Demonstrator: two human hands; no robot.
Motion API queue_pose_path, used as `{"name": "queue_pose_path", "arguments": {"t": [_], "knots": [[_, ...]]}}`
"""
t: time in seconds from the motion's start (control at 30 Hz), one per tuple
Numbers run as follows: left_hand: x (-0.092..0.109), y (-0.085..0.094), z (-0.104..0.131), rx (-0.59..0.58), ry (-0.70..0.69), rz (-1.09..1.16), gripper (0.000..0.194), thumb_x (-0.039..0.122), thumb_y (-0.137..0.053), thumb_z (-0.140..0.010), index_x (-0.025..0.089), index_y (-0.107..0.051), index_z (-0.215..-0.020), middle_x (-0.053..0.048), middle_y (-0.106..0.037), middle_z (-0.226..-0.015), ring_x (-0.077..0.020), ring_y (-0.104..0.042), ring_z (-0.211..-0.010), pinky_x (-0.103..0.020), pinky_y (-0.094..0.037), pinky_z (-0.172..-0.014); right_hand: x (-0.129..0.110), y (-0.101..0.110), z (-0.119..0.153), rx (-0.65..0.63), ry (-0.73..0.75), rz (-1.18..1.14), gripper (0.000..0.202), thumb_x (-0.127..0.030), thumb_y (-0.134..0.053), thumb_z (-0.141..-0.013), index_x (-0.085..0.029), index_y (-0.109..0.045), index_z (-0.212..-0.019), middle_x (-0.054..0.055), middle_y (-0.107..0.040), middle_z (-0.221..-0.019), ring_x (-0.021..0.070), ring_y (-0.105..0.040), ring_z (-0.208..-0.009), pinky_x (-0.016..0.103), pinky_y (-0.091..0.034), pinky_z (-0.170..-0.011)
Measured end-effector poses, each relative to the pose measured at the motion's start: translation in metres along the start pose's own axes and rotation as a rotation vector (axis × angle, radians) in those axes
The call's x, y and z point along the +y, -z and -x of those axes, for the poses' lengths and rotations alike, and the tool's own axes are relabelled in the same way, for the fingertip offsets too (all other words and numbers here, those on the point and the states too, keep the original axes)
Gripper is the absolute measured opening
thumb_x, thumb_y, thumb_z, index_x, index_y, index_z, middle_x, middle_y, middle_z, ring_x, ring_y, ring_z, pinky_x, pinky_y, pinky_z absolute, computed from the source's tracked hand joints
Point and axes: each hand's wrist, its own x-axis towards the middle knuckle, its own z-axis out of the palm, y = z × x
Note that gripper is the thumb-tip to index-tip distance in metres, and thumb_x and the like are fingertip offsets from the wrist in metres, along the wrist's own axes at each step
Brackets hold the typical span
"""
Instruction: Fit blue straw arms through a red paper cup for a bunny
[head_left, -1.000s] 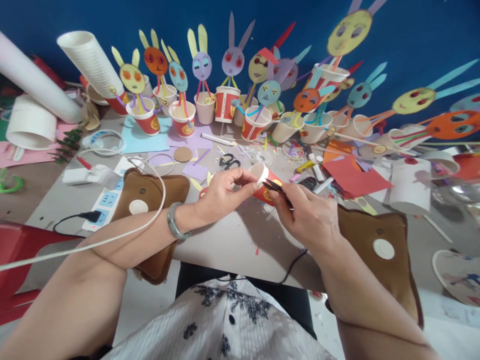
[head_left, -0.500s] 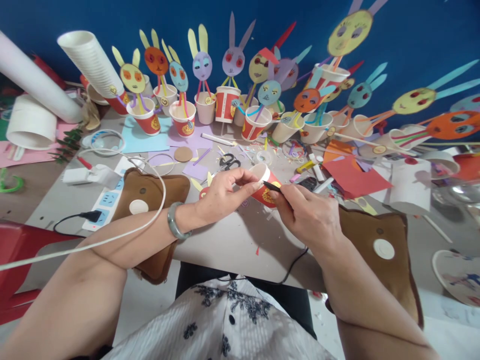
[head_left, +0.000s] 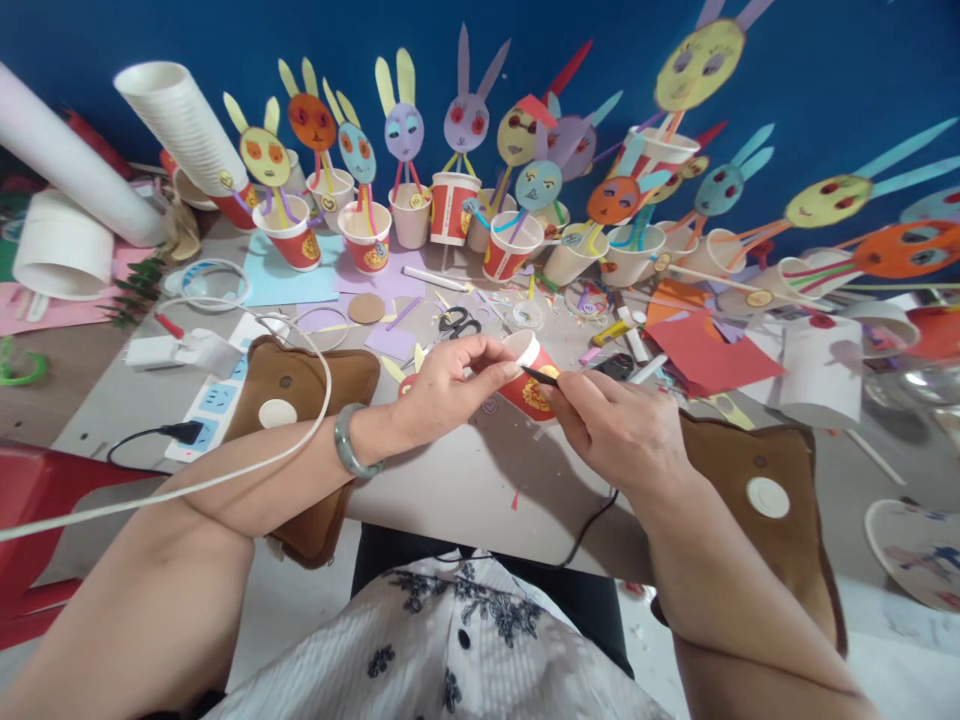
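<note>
Red cup (head_left: 534, 392) in fingers (head_left: 499, 381), rabbits (head_left: 404, 133) in cups (head_left: 452, 218)

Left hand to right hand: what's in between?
Head view: the red paper cup, with a thin black tool held in the right hand pointing across it toward the left hand.

A plain, deep blue wall (head_left: 187, 30) fills the background, darkening toward the upper right corner. Against it stands a long grey table (head_left: 487, 500) with a smooth top, its near edge running across the lower middle of the view. At the far left, a browner surface (head_left: 52, 385) adjoins it, with a red plastic seat (head_left: 52, 490), perhaps a stool, cut off by the frame. The floor (head_left: 300, 600) is pale. Even light leaves soft shadows on the tabletop.
</note>
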Motion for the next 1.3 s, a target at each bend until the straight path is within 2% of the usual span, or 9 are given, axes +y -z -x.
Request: {"name": "queue_pose_path", "arguments": {"t": [0.13,0.23,0.33,0.47,0.73,0.87,1.03,1.17,1.3], "knots": [[0.000,0.001,-0.001,-0.017,-0.017,0.023,0.023,0.037,-0.067,-0.092,0.013,-0.069,-0.091,-0.006,-0.075,-0.089,-0.0121,-0.065,-0.078,-0.023,-0.053,-0.072,-0.002,0.000,0.000,0.087,-0.038,-0.125,0.027,-0.032,-0.049,-0.103,-0.020,-0.059,-0.080,-0.001,-0.060,-0.061,0.0106,-0.049,-0.049,0.026,-0.028,-0.049],[-0.001,0.001,-0.001,-0.029,0.001,0.017,0.023,0.037,-0.069,-0.092,0.014,-0.071,-0.092,-0.006,-0.076,-0.089,-0.0119,-0.066,-0.077,-0.023,-0.053,-0.071,-0.005,0.000,0.000,0.189,-0.166,-0.276,0.025,-0.040,-0.058,-0.100,-0.021,-0.061,-0.085,-0.001,-0.060,-0.060,0.0107,-0.051,-0.049,0.024,-0.035,-0.050],[-0.003,0.000,0.000,-0.052,-0.005,-0.006,0.024,0.037,-0.070,-0.091,0.013,-0.072,-0.091,-0.005,-0.076,-0.085,-0.0115,-0.064,-0.073,-0.023,-0.052,-0.069,-0.009,-0.003,0.000,0.210,-0.281,-0.400,0.027,-0.048,-0.067,-0.093,-0.021,-0.065,-0.089,-0.002,-0.062,-0.060,0.0114,-0.051,-0.046,0.025,-0.037,-0.048],[-0.004,-0.002,0.001,-0.078,-0.034,-0.015,0.020,0.032,-0.071,-0.090,0.013,-0.074,-0.088,-0.005,-0.077,-0.084,-0.0116,-0.066,-0.073,-0.023,-0.052,-0.068,-0.013,-0.005,-0.001,0.171,-0.326,-0.524,0.013,-0.035,-0.068,-0.090,-0.022,-0.070,-0.092,-0.002,-0.066,-0.061,0.0108,-0.052,-0.045,0.024,-0.039,-0.046],[-0.003,-0.003,0.004,-0.089,-0.090,-0.058,0.011,0.023,-0.070,-0.089,0.014,-0.074,-0.087,-0.005,-0.079,-0.085,-0.0113,-0.069,-0.074,-0.022,-0.054,-0.072,-0.013,-0.005,-0.001,0.207,-0.252,-0.464,0.010,-0.023,-0.067,-0.087,-0.021,-0.072,-0.096,-0.001,-0.071,-0.066,0.0127,-0.058,-0.047,0.025,-0.040,-0.047],[-0.004,-0.002,0.004,-0.117,-0.098,-0.076,0.015,0.028,-0.069,-0.091,0.013,-0.074,-0.093,-0.006,-0.078,-0.087,-0.0120,-0.069,-0.075,-0.023,-0.054,-0.071,-0.012,-0.008,0.002,0.215,-0.196,-0.424,0.013,-0.021,-0.065,-0.088,-0.022,-0.072,-0.099,0.000,-0.072,-0.069,0.0137,-0.060,-0.050,0.026,-0.041,-0.048],[-0.003,-0.002,0.004,-0.119,-0.128,-0.114,0.018,0.032,-0.068,-0.092,0.015,-0.073,-0.090,-0.006,-0.078,-0.086,-0.0130,-0.068,-0.077,-0.023,-0.053,-0.071,-0.009,-0.013,0.004,0.237,-0.098,-0.368,0.010,-0.021,-0.064,-0.091,-0.022,-0.068,-0.100,-0.001,-0.070,-0.068,0.0138,-0.061,-0.052,0.025,-0.042,-0.052],[-0.002,-0.003,0.005,-0.122,-0.146,-0.124,0.018,0.032,-0.068,-0.092,0.015,-0.073,-0.091,-0.006,-0.078,-0.087,-0.0128,-0.067,-0.075,-0.024,-0.053,-0.069,-0.007,-0.015,0.004,0.268,-0.047,-0.338,0.014,-0.019,-0.063,-0.090,-0.023,-0.063,-0.104,-0.001,-0.071,-0.070,0.0145,-0.064,-0.054,0.025,-0.044,-0.053],[-0.004,-0.004,0.004,-0.123,-0.210,-0.140,0.012,0.026,-0.068,-0.088,0.016,-0.073,-0.094,-0.005,-0.078,-0.088,-0.0138,-0.068,-0.077,-0.026,-0.054,-0.071,-0.006,-0.016,0.005,0.260,-0.058,-0.312,0.022,-0.017,-0.061,-0.086,-0.023,-0.060,-0.107,-0.002,-0.070,-0.070,0.0152,-0.063,-0.052,0.026,-0.045,-0.053]]}}
